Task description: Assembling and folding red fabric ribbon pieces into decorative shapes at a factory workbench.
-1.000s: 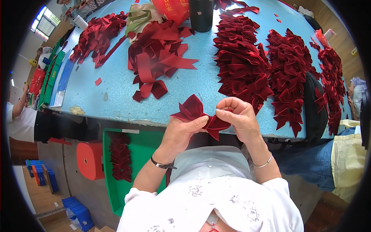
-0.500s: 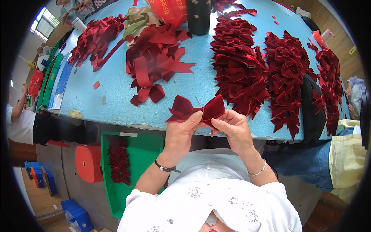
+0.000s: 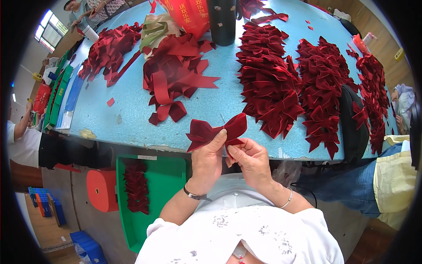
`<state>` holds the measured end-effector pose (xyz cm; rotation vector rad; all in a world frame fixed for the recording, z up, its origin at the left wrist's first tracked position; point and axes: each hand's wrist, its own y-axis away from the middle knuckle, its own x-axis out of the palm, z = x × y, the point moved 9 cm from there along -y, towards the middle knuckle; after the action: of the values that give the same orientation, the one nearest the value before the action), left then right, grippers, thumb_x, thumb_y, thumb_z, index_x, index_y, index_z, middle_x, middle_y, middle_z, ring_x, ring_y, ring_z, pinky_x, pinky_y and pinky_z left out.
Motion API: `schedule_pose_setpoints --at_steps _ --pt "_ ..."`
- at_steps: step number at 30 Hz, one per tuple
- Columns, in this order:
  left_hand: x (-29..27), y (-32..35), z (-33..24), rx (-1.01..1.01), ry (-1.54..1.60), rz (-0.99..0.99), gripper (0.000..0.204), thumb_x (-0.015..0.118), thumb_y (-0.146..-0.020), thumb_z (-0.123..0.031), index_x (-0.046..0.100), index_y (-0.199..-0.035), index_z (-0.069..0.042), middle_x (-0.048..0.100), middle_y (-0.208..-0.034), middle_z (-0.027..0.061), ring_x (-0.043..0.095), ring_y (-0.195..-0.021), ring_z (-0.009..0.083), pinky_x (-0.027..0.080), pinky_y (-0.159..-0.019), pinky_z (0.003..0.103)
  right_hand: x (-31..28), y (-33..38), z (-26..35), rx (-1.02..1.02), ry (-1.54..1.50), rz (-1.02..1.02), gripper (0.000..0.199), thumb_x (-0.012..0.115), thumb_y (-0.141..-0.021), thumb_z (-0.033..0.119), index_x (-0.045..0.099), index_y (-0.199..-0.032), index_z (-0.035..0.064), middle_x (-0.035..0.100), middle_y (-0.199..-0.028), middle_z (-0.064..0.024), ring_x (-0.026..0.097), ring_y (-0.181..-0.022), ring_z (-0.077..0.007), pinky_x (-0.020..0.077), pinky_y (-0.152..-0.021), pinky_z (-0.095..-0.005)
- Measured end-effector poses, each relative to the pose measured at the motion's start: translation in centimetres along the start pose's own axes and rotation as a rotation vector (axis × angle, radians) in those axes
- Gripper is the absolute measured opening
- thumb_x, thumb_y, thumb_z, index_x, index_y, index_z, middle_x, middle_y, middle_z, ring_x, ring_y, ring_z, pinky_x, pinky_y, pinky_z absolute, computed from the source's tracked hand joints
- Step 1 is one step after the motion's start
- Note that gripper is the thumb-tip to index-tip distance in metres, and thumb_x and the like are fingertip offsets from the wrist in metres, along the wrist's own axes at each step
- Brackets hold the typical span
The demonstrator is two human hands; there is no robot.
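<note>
A dark red velvet bow (image 3: 203,133) is between my two hands, just over the near edge of the blue table (image 3: 110,127). My left hand (image 3: 208,160) is closed on it, thumb pressed on the middle knot. My right hand (image 3: 250,160) pinches low at the bow's right side; the fingertips hide what exactly they grip there. Beyond the bow lies a loose heap of red ribbon strips (image 3: 165,83). To the right of that, finished-looking bows (image 3: 270,88) are stacked in a long dense row, with another row of bows (image 3: 323,88) beside it.
A black tumbler (image 3: 222,22) and a red printed bag (image 3: 187,15) stand at the back. A black bag (image 3: 354,127) lies at the right edge. Below the table, a green tray (image 3: 169,176) holds several bows, next to a red roll (image 3: 102,190). People are on both sides.
Both hands and the bow have shifted slightly left and toward me. The bow has tilted, its right loop now higher, and my right fingers sit lower beneath it.
</note>
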<state>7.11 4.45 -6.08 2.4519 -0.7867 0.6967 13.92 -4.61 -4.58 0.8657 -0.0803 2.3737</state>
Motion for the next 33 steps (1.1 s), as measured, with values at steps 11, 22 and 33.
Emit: schedule_pose_setpoints --at_steps 11,22,33 --pt "0.6 0.0 -1.2 -0.079 0.106 0.024 0.012 0.067 -0.085 -0.008 0.063 -0.093 0.001 0.066 -0.088 0.0052 0.061 -0.083 0.0136 0.048 -0.074 0.028 -0.3 0.5 1.4 -0.019 0.089 -0.001 0.014 0.058 -0.088 0.003 0.058 -0.100 -0.0044 0.063 -0.082 -0.0079 0.059 -0.069 -0.0127 0.0522 -0.061 -0.0286" --pt "0.9 -0.1 -0.2 -0.063 0.008 0.096 0.012 0.069 -0.083 -0.008 0.063 -0.090 -0.001 0.065 -0.086 0.0035 0.058 -0.077 0.0106 0.045 -0.067 0.026 -0.3 -0.6 2.7 -0.089 0.241 0.011 0.012 0.062 -0.087 0.005 0.062 -0.095 -0.0036 0.066 -0.079 -0.0056 0.060 -0.069 -0.0081 0.0516 -0.065 -0.0231" --pt "1.1 -0.2 0.0 -0.044 0.074 -0.029 0.015 0.068 -0.083 -0.009 0.061 -0.093 0.001 0.063 -0.085 0.0044 0.058 -0.073 0.0119 0.046 -0.064 0.027 -0.9 -0.1 1.5 -0.105 0.164 -0.044 0.005 0.063 -0.084 0.000 0.062 -0.088 -0.0034 0.066 -0.082 -0.0089 0.062 -0.070 -0.0125 0.0522 -0.068 -0.0257"
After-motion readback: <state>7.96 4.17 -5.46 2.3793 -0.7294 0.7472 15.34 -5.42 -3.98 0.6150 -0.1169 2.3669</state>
